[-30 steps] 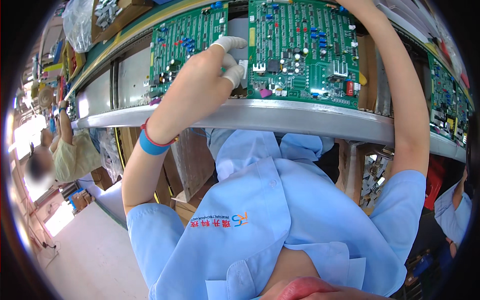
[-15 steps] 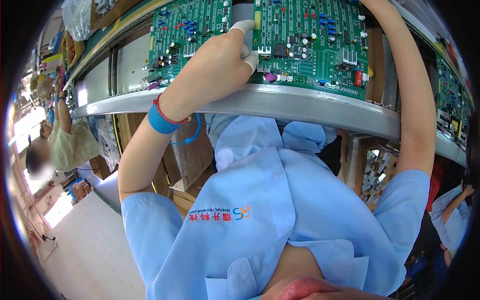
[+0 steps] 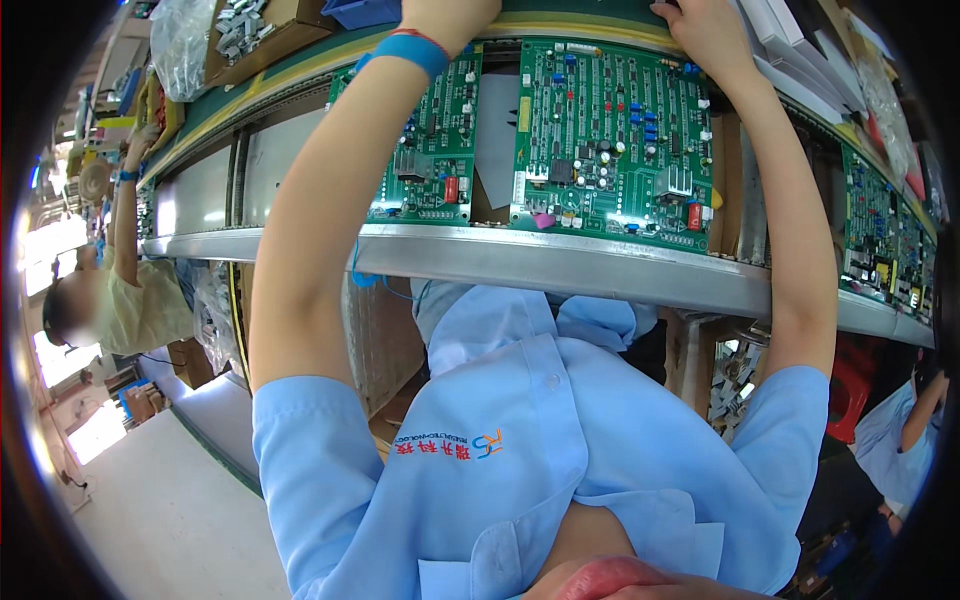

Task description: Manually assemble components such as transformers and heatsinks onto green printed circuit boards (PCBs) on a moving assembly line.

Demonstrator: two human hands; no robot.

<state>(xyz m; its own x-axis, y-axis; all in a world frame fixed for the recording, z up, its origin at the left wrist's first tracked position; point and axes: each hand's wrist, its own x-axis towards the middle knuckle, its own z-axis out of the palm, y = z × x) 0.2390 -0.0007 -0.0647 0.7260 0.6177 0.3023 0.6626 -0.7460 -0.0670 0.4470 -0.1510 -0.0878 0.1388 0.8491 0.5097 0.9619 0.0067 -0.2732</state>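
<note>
My left hand [image 3: 450, 14] is at the top edge, beyond the green circuit boards; its fingers are out of view. A blue band and a red cord circle that wrist. My right hand [image 3: 708, 38] is at the far side of the rail, above the right corner of the middle circuit board [image 3: 600, 185]. Only part of its thumb side shows, and what it may hold is cut off. The middle board carries blue, red and black parts and a pink piece [image 3: 543, 220]. My left forearm partly covers the left circuit board [image 3: 432, 150].
A metal rail [image 3: 560, 262] runs along the near side of the boards. An open carton [image 3: 262, 40] of metal pieces and a blue bin [image 3: 362, 12] stand far left. White boxes [image 3: 795, 50] are far right, with another circuit board [image 3: 885, 240] below. Another person [image 3: 140, 300] works at left.
My left hand has left the gap between the two boards and moved away to the far side. More of my right hand has come into view. The whole view has shifted, so the boards appear lower.
</note>
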